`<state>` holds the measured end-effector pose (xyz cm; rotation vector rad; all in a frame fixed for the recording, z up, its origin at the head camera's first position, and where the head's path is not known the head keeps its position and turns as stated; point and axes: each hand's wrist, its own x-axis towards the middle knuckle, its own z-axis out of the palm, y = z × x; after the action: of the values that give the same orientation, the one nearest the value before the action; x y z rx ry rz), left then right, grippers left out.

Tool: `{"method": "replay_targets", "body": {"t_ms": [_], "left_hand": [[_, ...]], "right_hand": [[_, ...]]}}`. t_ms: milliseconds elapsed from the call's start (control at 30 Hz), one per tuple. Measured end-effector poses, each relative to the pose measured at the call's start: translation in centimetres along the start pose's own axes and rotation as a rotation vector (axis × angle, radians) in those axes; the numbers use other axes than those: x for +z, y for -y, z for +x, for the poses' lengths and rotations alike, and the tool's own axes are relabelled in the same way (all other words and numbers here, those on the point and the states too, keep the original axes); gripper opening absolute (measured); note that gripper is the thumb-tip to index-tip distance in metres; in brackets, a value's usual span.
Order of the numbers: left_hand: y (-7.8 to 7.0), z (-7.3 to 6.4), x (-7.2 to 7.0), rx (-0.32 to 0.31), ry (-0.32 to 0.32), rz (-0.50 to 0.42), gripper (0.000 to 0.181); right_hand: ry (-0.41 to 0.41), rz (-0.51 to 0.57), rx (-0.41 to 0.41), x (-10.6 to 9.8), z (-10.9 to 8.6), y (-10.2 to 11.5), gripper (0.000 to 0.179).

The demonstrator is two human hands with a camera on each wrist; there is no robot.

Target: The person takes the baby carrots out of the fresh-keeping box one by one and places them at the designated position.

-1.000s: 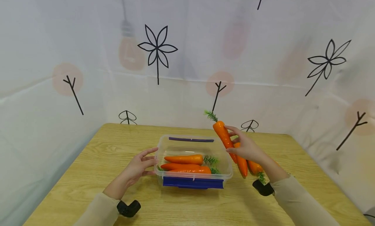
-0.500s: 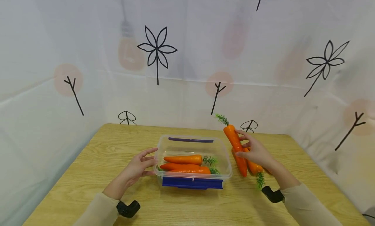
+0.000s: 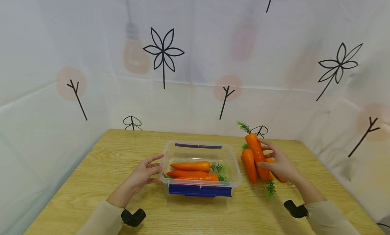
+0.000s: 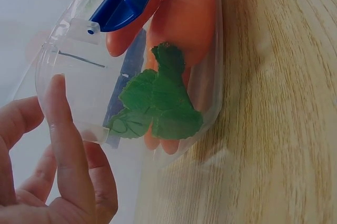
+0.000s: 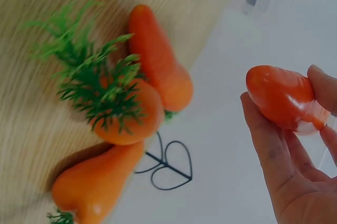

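My right hand (image 3: 278,164) grips an orange carrot (image 3: 254,145) between thumb and fingers, its green top pointing up and away. In the right wrist view the tip of this carrot (image 5: 276,95) faces the camera, away from three others. Those lie bunched on the table, one carrot (image 3: 248,164) just left of the held one. My left hand (image 3: 143,175) rests its extended fingertips on the left side of a clear plastic box (image 3: 187,151). Several carrots (image 3: 192,166) lie inside it. Through the box wall, the left wrist view shows a green leaf (image 4: 158,100).
The box has blue latches, one latch (image 3: 199,190) hanging at its front. It stands mid-table on a wooden table (image 3: 128,140). A white patterned cloth (image 3: 195,109) hangs behind and at both sides. A black wrist camera (image 3: 295,209) sits at each sleeve.
My right hand has moved right with the carrot, from beside the box's right rim to over the carrots on the table. The left hand and the box have stayed put.
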<state>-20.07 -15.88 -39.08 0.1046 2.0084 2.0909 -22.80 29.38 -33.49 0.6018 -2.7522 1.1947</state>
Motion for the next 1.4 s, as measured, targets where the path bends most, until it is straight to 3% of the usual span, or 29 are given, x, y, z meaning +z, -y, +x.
{"method": "replay_targets", "body": {"t_ms": [300, 567, 700, 967, 1133, 1400], "left_hand": [[0.0, 0.0, 0.0, -0.005, -0.003, 0.002, 0.053], [0.0, 0.1, 0.0, -0.001, -0.001, 0.004, 0.053], [0.1, 0.1, -0.1, -0.001, 0.0, 0.002, 0.054], [0.1, 0.1, -0.1, -0.003, -0.002, 0.007, 0.054], [0.1, 0.2, 0.0, -0.004, -0.003, 0.008, 0.053], [0.1, 0.2, 0.0, -0.006, -0.011, 0.011, 0.053]], "right_hand": [[-0.065, -0.058, 0.03, -1.4, -1.3, -2.1, 0.072], [-0.104, -0.038, -0.02, -3.4, -2.5, -4.6, 0.066], [-0.091, -0.025, -0.001, -4.4, -3.0, -6.1, 0.061], [-0.023, 0.001, 0.148, -6.2, -3.2, -8.3, 0.064], [-0.005, -0.026, 0.156, -6.6, -3.1, -9.9, 0.063], [0.068, 0.028, 0.193, -6.3, -2.9, -12.2, 0.062]]}}
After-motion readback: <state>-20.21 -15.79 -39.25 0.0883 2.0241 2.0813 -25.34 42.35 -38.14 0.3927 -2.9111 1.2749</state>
